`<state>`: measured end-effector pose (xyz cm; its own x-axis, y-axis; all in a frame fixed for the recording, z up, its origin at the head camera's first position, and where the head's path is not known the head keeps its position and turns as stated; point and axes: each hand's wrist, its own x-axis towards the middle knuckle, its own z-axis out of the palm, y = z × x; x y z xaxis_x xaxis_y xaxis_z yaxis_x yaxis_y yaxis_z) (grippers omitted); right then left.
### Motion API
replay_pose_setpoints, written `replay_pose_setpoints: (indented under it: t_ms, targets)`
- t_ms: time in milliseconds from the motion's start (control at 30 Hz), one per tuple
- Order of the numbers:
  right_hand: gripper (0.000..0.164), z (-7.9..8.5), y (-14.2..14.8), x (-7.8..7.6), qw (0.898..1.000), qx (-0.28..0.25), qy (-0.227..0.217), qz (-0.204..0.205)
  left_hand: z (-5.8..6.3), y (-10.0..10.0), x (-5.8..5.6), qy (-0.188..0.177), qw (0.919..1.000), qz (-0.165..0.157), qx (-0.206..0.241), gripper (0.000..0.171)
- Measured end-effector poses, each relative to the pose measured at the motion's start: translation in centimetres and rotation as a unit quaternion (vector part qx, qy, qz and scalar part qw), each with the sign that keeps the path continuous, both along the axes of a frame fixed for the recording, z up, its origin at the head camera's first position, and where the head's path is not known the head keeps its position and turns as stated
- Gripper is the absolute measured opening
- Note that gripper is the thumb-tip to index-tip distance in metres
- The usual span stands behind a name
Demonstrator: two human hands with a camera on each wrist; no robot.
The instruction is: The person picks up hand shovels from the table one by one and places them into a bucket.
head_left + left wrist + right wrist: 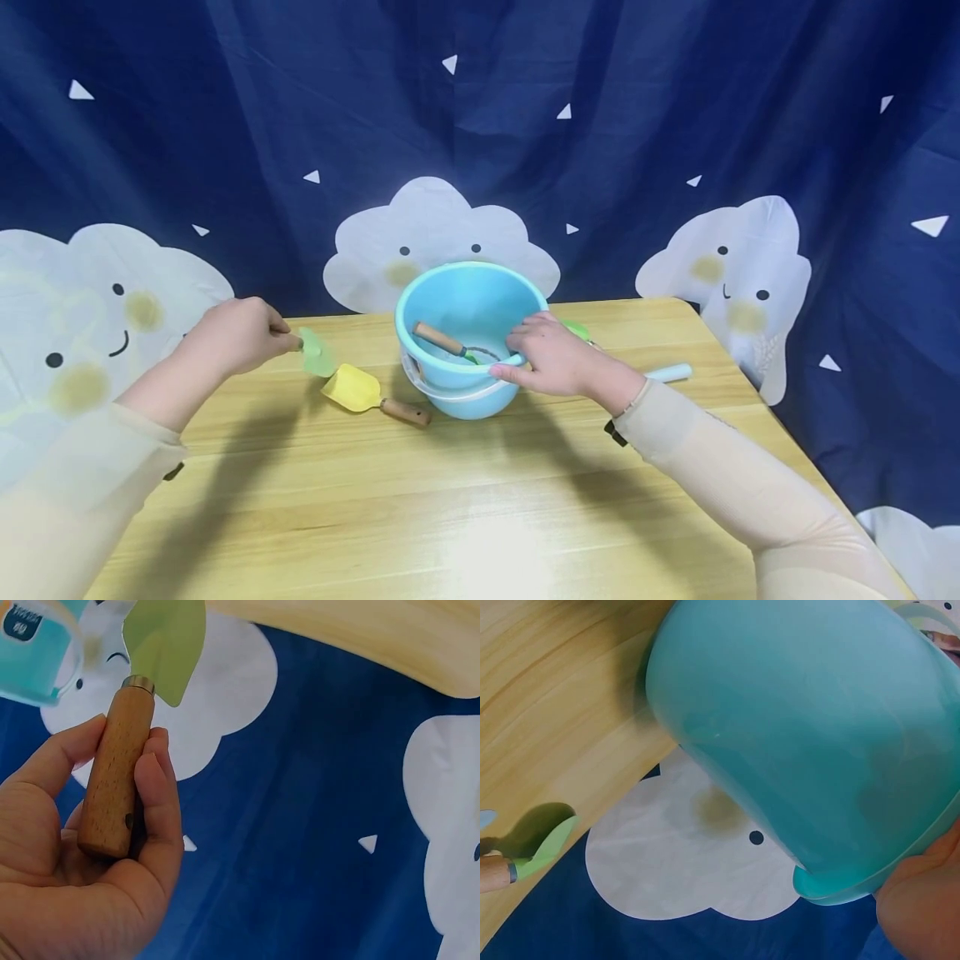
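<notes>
The bucket is holding a tool; the left grip is clasping a trowel, slanting blade-first toward a scoop; the right grip is pinching the rim.

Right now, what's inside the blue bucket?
Inside the blue bucket, a wooden-handled tool rests at a slant, part of its green end showing. The near wall covers the rest of that end and part of the interior, so anything there is hidden.
</notes>
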<state>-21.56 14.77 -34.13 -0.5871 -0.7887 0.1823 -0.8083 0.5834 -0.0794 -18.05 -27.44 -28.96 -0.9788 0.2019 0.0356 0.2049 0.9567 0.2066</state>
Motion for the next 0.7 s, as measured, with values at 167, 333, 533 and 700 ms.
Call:
replay_pose_setpoints:
  t_ms: [167,333,533,700]
  targets:
    - [0.055,-0.1,0.0,-0.1,1.000,0.004,-0.001,0.000,1.0,0.6,0.5,0.029,0.9996,0.001,-0.002,0.021]
    - [0.053,-0.2,0.0,-0.1,1.000,0.002,-0.004,-0.002,2.1,1.5,1.0,0.051,0.9987,-0.004,-0.005,0.020]
    - [0.057,-0.1,0.0,-0.1,1.000,0.004,-0.003,-0.001,3.0,2.3,1.3,0.093,0.9956,-0.005,0.004,0.021]
    - [0.057,-0.1,0.0,-0.1,1.000,0.004,-0.006,-0.003,4.0,3.4,1.6,0.120,0.9927,-0.014,0.010,0.019]
